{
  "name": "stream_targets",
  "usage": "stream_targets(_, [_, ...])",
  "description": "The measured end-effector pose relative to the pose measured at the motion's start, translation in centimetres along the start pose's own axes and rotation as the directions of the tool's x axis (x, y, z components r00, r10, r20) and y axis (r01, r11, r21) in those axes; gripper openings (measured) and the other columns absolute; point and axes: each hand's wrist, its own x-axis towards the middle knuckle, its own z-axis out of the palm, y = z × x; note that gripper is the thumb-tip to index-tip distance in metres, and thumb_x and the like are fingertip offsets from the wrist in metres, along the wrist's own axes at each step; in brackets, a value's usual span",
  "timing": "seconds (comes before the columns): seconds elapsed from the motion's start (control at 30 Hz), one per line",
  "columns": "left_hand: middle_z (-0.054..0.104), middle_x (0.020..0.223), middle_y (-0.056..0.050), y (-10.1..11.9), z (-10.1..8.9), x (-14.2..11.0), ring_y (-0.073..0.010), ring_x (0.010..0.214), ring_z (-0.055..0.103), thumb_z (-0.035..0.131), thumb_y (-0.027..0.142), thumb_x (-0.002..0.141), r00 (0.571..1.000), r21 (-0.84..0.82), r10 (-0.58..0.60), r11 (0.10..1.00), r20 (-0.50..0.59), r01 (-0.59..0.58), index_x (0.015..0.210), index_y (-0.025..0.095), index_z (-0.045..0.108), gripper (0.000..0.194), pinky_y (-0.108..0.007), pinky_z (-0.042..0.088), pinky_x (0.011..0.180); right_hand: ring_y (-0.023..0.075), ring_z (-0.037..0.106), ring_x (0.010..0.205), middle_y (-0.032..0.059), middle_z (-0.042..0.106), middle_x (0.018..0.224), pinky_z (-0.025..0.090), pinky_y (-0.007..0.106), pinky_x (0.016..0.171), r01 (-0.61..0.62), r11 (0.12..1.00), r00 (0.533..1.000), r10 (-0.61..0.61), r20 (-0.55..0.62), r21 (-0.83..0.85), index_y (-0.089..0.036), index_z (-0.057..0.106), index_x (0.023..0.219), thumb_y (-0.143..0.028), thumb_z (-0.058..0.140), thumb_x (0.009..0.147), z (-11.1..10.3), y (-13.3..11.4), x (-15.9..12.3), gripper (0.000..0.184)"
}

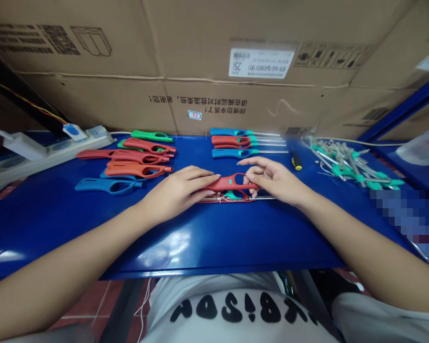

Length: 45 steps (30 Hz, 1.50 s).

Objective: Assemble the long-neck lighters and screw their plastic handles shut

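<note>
A red gas lighter shell half (224,182) is held level between my two hands. My left hand (184,186) grips its handle end, fingertips over the top edge. At the other end, my right hand (266,180) pinches the shell beside the trigger opening, its index finger raised. Just below lies the matching red half (236,199) on the table, with a green trigger (232,194), thin wires and a metal tube (262,197) in it. The two halves overlap in view; whether they touch I cannot tell.
Red, green and blue lighter shells (139,157) lie at the left. Three lighters with metal tubes (232,142) are lined up at the back. A yellow-black screwdriver (296,161) and a pile of tubes with green triggers (350,164) lie right. A power strip (57,152) borders the left.
</note>
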Motion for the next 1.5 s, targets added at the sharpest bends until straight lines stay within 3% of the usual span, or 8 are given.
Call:
stream_targets(0.07, [0.069, 0.125, -0.012, 0.0, -0.1, 0.0, -0.0236, 0.112, 0.064, 0.056, 0.027, 0.101, 1.000, -0.009, 0.008, 1.000, 0.018, -0.008, 0.133, 0.018, 0.063, 0.034, -0.041, 0.055, 0.099, 0.0131, 0.064, 0.065, 0.0026, 0.066, 0.093, 0.058, 0.032, 0.065, 0.048, 0.993, 0.999, -0.045, 0.030, -0.108, -0.020, 0.050, 0.132, -0.033, 0.052, 0.097, 0.1, 0.2, -0.2, 0.037])
stream_targets(0.13, [0.070, 0.122, -0.012, 0.0, -0.4, 0.0, -0.0236, 0.108, 0.066, 0.056, 0.027, 0.101, 0.999, -0.005, 0.016, 1.000, 0.039, -0.016, 0.130, 0.016, 0.064, 0.032, -0.040, 0.055, 0.096, 0.0179, 0.067, 0.083, 0.0080, 0.067, 0.108, 0.058, 0.036, 0.075, 0.148, 0.930, 0.989, -0.137, 0.056, -0.335, -0.020, 0.049, 0.137, -0.038, 0.052, 0.099, 0.3, 0.3, -0.3, 0.042])
stream_targets(0.23, [0.072, 0.117, -0.012, -0.1, -1.0, 0.1, -0.0233, 0.104, 0.067, 0.056, 0.030, 0.101, 0.993, -0.008, 0.027, 1.000, 0.115, -0.027, 0.126, 0.016, 0.067, 0.031, -0.039, 0.056, 0.092, 0.0257, 0.062, 0.105, 0.0123, 0.065, 0.122, 0.051, 0.045, 0.092, 0.282, 0.695, 0.958, -0.239, 0.157, -0.662, -0.021, 0.054, 0.136, -0.043, 0.061, 0.095, 0.6, 0.2, -0.5, 0.047])
stream_targets(0.3, [0.073, 0.115, -0.011, -0.1, -1.5, 0.2, -0.0228, 0.102, 0.068, 0.057, 0.032, 0.101, 0.985, -0.019, 0.040, 0.999, 0.167, -0.037, 0.123, 0.016, 0.068, 0.030, -0.037, 0.056, 0.090, 0.0271, 0.061, 0.105, 0.0125, 0.066, 0.117, 0.047, 0.046, 0.095, 0.322, 0.585, 0.945, -0.248, 0.214, -0.744, -0.019, 0.058, 0.131, -0.043, 0.061, 0.096, 0.8, 0.2, -0.5, 0.043])
stream_targets(0.4, [0.073, 0.114, -0.010, -0.1, -2.0, 0.2, -0.0223, 0.102, 0.069, 0.058, 0.033, 0.100, 0.973, -0.030, 0.048, 0.999, 0.224, -0.043, 0.123, 0.016, 0.069, 0.030, -0.036, 0.055, 0.090, 0.0269, 0.060, 0.104, 0.0122, 0.066, 0.113, 0.045, 0.043, 0.092, 0.368, 0.519, 0.928, -0.264, 0.264, -0.771, -0.019, 0.061, 0.126, -0.043, 0.060, 0.096, 0.8, 0.2, -0.4, 0.038])
stream_targets(0.83, [0.072, 0.112, -0.010, -0.4, -1.7, 0.0, -0.0227, 0.102, 0.067, 0.061, 0.031, 0.098, 0.953, -0.015, 0.022, 1.000, 0.302, -0.019, 0.122, 0.017, 0.069, 0.030, -0.035, 0.054, 0.089, 0.0258, 0.059, 0.107, 0.0105, 0.064, 0.116, 0.043, 0.042, 0.094, 0.381, 0.532, 0.924, -0.243, 0.295, -0.756, -0.021, 0.064, 0.122, -0.042, 0.062, 0.094, 1.0, 0.4, -0.4, 0.035])
stream_targets(1.4, [0.071, 0.114, -0.010, -0.1, -1.4, 0.1, -0.0234, 0.103, 0.067, 0.062, 0.031, 0.097, 0.955, 0.037, 0.020, 0.999, 0.294, -0.033, 0.119, 0.017, 0.070, 0.028, -0.035, 0.054, 0.090, 0.0251, 0.061, 0.106, 0.0109, 0.067, 0.115, 0.043, 0.042, 0.094, 0.404, 0.535, 0.913, -0.282, 0.294, -0.742, -0.019, 0.067, 0.122, -0.044, 0.064, 0.094, 1.0, 0.7, -0.4, 0.038])
stream_targets(1.5, [0.072, 0.108, -0.010, 0.2, -1.0, 0.2, -0.0239, 0.099, 0.067, 0.061, 0.026, 0.095, 0.959, 0.072, 0.011, 0.997, 0.283, -0.032, 0.118, 0.015, 0.070, 0.027, -0.035, 0.054, 0.089, 0.0255, 0.062, 0.104, 0.0109, 0.067, 0.114, 0.043, 0.041, 0.092, 0.399, 0.494, 0.914, -0.283, 0.291, -0.772, -0.019, 0.068, 0.123, -0.045, 0.066, 0.092, 1.0, 0.9, -0.4, 0.040])
